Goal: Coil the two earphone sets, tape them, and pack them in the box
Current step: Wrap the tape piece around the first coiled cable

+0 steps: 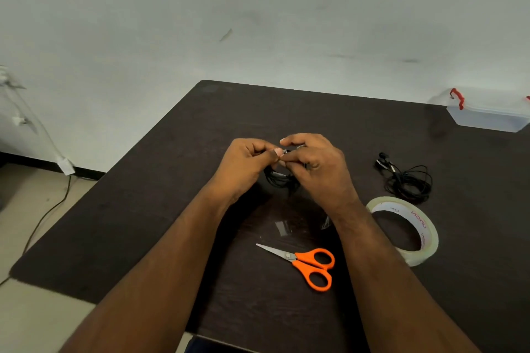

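Both hands meet above the middle of the dark table point(149, 209). My left hand point(246, 163) and my right hand point(315, 163) pinch a black earphone set point(279, 179), whose wire hangs in loops below the fingers. A second black earphone set point(407, 180) lies loosely bundled on the table to the right, apart from my hands. A roll of clear tape point(413, 226) lies flat just in front of that set. A clear plastic box point(487, 114) with red latches stands at the far right edge.
Orange-handled scissors point(309, 265) lie shut on the table near me, between my forearms. Two small clear tape pieces point(282, 228) lie on the table above the scissors. A cable point(48, 209) runs along the floor at left.
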A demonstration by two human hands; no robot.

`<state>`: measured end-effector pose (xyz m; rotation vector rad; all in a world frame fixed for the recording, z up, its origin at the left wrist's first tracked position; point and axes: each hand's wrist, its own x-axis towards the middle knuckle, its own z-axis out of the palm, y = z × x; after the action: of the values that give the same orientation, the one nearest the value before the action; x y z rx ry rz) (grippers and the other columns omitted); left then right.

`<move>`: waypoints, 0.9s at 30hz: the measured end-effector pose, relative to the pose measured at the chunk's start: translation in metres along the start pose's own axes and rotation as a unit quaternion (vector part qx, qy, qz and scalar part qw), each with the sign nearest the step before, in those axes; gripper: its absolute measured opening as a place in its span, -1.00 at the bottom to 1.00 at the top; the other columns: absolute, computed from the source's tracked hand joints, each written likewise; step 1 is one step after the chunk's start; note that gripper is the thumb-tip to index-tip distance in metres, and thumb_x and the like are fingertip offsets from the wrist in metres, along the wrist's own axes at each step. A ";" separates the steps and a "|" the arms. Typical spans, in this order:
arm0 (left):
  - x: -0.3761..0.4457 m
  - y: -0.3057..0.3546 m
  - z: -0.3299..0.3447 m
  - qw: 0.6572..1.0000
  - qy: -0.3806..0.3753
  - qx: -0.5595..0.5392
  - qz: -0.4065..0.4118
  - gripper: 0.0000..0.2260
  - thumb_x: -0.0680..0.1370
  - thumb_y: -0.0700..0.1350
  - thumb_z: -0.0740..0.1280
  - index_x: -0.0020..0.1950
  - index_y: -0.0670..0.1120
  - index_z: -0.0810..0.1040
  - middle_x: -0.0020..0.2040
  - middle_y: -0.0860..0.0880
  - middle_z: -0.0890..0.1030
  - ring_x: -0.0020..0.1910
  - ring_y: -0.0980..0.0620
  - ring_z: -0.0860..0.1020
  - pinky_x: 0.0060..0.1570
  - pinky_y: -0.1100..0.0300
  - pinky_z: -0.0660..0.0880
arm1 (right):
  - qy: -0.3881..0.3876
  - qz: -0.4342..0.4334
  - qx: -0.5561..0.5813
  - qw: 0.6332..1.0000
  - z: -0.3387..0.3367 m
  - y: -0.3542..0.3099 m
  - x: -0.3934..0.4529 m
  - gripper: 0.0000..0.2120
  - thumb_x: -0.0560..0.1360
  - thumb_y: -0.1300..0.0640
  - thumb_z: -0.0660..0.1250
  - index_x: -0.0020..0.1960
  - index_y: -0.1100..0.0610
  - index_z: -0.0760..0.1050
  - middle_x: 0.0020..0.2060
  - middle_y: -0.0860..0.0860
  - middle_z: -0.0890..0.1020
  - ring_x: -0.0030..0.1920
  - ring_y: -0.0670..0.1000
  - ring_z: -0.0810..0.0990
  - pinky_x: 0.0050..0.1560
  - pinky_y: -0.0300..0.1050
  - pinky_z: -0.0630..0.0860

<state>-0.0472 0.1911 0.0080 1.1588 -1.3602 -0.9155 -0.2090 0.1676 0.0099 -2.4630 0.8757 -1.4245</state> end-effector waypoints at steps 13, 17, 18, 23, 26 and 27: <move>-0.005 0.002 -0.008 0.991 -0.032 0.099 0.084 -0.79 0.40 -0.22 0.50 -0.05 0.05 0.67 -0.16 0.11 0.70 -0.14 0.21 0.62 -0.11 0.39 0.49 | 0.033 0.186 0.173 0.967 -0.001 0.003 0.000 -0.87 0.37 0.26 0.50 -0.19 0.05 0.67 -0.28 -0.10 0.69 -0.19 -0.15 0.65 -0.15 -0.30 0.53; -0.005 0.000 -0.005 0.968 0.026 0.205 0.143 -0.79 0.39 -0.11 0.52 -0.05 0.15 0.67 -0.18 0.19 0.67 -0.06 0.19 0.53 -0.10 0.45 0.39 | 0.032 0.268 0.290 0.918 0.000 0.005 0.002 -0.80 0.31 0.26 0.52 -0.17 -0.01 0.64 -0.29 -0.03 0.67 -0.23 -0.09 0.63 -0.19 -0.26 0.54; -0.005 -0.001 -0.004 0.967 0.033 0.206 0.147 -0.81 0.40 -0.10 0.51 -0.04 0.13 0.68 -0.17 0.18 0.68 -0.05 0.16 0.51 -0.09 0.44 0.40 | 0.028 0.281 0.314 0.907 -0.001 0.006 0.003 -0.78 0.30 0.26 0.52 -0.15 -0.01 0.64 -0.30 -0.02 0.66 -0.23 -0.07 0.63 -0.19 -0.24 0.54; -0.007 0.004 0.003 0.981 0.041 0.117 0.152 -0.93 0.46 -0.06 0.46 -0.09 0.09 0.69 -0.14 0.19 0.69 -0.08 0.20 0.61 -0.05 0.37 0.47 | 0.029 0.307 0.351 0.884 -0.004 0.007 0.005 -0.60 0.24 0.26 0.60 -0.07 -0.10 0.57 -0.27 -0.04 0.59 -0.25 -0.06 0.57 -0.18 -0.18 0.56; -0.006 0.003 0.007 0.988 0.057 0.064 0.131 -0.92 0.48 -0.15 0.44 -0.16 0.01 0.71 -0.20 0.08 0.71 -0.15 0.13 0.66 -0.10 0.33 0.51 | 0.031 0.291 0.333 0.896 -0.002 0.005 0.005 -0.55 0.27 0.31 0.56 -0.06 -0.12 0.50 -0.16 0.00 0.55 -0.31 -0.05 0.57 -0.22 -0.20 0.56; -0.006 0.003 0.008 0.990 0.070 0.040 0.117 -0.90 0.49 -0.17 0.44 -0.19 -0.02 0.71 -0.22 0.04 0.71 -0.16 0.09 0.66 -0.11 0.31 0.53 | 0.030 0.282 0.332 0.900 -0.002 0.004 0.005 -0.54 0.28 0.32 0.55 -0.05 -0.13 0.48 -0.12 0.01 0.54 -0.32 -0.05 0.57 -0.22 -0.20 0.56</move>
<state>-0.0554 0.1969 0.0083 1.0751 -1.3939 -0.6069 -0.2104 0.1621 0.0130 -1.5109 0.8343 -1.2910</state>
